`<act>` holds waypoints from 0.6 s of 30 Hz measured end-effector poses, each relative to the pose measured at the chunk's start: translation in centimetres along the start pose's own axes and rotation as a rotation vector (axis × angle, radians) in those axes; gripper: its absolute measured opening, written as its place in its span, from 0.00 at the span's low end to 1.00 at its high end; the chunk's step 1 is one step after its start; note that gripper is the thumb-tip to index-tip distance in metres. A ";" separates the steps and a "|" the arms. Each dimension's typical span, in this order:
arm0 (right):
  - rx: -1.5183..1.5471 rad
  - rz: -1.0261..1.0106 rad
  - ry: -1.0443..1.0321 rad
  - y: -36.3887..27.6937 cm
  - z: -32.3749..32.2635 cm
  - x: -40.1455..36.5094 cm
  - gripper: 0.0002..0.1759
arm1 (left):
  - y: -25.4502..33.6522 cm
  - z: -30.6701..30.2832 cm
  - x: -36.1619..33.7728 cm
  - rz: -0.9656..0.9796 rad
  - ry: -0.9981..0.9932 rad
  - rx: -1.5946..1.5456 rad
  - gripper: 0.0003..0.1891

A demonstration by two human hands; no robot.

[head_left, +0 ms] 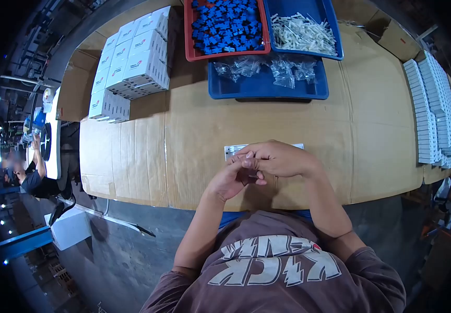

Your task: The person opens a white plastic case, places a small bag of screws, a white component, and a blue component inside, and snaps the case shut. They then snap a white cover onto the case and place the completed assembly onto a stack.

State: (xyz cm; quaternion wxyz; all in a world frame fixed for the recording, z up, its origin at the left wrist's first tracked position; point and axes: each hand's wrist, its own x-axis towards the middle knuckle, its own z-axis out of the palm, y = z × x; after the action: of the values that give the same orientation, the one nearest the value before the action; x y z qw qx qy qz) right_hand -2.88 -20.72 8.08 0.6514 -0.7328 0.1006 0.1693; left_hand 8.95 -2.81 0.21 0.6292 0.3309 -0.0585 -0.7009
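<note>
My left hand (229,180) and my right hand (283,158) meet over the near edge of the cardboard-covered table, with their fingers curled together. Whatever lies between the fingers is hidden or too small to make out. Just beyond them, a flat white piece (233,150) lies on the cardboard, partly covered by my right hand.
A red tray (189,41) holds blue parts; a blue tray (339,39) holds white pieces. In front, another blue tray (267,94) holds clear bags. White boxes (142,57) stand at left, stacked white pieces (429,112) at right. Another person (35,175) is at far left.
</note>
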 end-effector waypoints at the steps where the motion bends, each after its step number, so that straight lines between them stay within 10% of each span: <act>1: 0.040 0.038 -0.026 -0.3 0.0 -0.1 0.26 | 0.2 0.4 0.1 -0.003 0.007 0.013 0.20; 18: 0.120 -0.101 0.007 0.1 -1.1 -1.0 0.25 | 0.0 0.5 0.5 0.000 -0.037 -0.007 0.21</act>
State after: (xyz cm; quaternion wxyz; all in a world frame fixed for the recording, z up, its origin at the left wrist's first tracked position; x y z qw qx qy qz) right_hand -3.70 -21.87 8.42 0.7014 -0.6972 0.0756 0.1272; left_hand 8.68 -3.43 0.39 0.6292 0.3158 -0.0679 -0.7069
